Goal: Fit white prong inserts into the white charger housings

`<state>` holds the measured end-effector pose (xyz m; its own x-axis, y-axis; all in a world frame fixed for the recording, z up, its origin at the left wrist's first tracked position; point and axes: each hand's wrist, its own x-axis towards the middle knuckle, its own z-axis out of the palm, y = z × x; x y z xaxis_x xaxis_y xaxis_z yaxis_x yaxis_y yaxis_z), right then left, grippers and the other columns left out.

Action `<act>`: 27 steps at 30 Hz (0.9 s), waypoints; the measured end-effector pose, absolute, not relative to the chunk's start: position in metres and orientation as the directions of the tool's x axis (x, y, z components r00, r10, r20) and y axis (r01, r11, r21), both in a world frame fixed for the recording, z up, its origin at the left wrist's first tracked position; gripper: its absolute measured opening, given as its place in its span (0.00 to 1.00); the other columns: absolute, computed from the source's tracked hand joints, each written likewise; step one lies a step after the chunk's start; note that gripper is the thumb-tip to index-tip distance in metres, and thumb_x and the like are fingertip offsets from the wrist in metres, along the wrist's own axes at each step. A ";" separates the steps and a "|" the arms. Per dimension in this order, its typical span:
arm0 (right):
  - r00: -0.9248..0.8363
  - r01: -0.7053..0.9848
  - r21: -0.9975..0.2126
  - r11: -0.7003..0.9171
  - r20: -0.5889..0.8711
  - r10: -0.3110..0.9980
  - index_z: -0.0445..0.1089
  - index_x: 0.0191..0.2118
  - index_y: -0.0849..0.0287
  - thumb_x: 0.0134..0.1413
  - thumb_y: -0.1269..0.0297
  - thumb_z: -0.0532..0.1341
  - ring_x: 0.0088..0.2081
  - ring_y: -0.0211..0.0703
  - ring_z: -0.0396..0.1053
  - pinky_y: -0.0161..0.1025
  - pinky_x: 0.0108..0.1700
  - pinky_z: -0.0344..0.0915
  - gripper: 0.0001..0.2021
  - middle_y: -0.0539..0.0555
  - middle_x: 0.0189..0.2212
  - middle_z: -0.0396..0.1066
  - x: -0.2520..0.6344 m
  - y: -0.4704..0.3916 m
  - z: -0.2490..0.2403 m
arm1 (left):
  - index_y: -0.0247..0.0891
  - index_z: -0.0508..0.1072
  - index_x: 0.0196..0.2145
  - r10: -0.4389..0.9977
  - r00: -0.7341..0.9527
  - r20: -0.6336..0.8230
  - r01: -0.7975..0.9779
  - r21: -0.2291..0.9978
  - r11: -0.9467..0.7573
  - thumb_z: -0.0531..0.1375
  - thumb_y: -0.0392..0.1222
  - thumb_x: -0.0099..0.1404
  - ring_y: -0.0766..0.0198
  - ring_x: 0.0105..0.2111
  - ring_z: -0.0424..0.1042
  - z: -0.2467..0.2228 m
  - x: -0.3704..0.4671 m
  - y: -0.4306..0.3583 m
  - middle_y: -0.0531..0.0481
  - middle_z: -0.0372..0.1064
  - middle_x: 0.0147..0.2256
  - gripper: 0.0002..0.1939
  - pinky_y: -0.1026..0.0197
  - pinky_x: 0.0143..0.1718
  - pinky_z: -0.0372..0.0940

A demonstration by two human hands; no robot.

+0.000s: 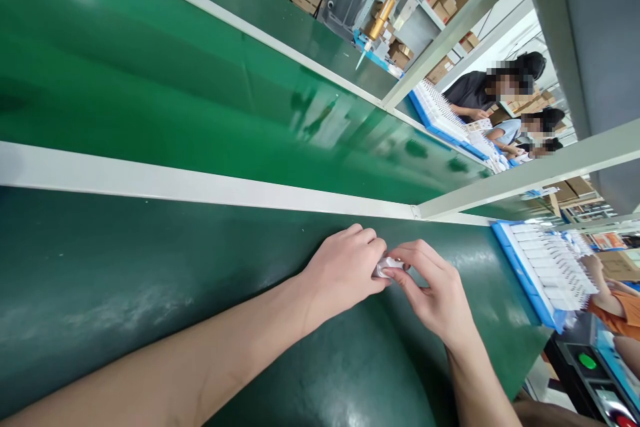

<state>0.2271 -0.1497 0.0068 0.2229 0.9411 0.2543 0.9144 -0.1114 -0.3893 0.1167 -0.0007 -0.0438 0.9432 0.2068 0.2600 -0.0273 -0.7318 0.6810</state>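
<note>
Both hands meet over the dark green tabletop, close to its white metal rail. My left hand is closed around a small, shiny, whitish piece, its fingers curled over the left end. From the right, my right hand pinches the same piece between thumb and fingertips. The piece is mostly covered by the fingers, so its exact shape cannot be made out.
On the right, a blue-edged tray holds rows of white parts. Beyond it is a person's orange sleeve. A black box with a green button sits lower right. A white frame post crosses above the table.
</note>
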 end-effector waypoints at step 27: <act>0.377 0.737 -0.658 -0.154 0.210 0.902 0.63 0.57 0.52 0.66 0.54 0.60 0.41 0.43 0.67 0.41 0.44 0.69 0.18 0.54 0.44 0.67 0.229 -0.163 -0.007 | 0.42 0.67 0.56 0.238 0.963 0.130 0.078 0.708 -0.702 0.67 0.53 0.58 0.53 0.45 0.73 -0.030 0.104 0.010 0.47 0.73 0.46 0.30 0.59 0.38 0.65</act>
<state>0.2288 -0.1628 -0.0075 0.3769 0.9021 0.2102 0.7367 -0.1544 -0.6583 0.1041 0.0096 -0.0300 0.9625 0.2381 0.1299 0.0780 -0.7016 0.7083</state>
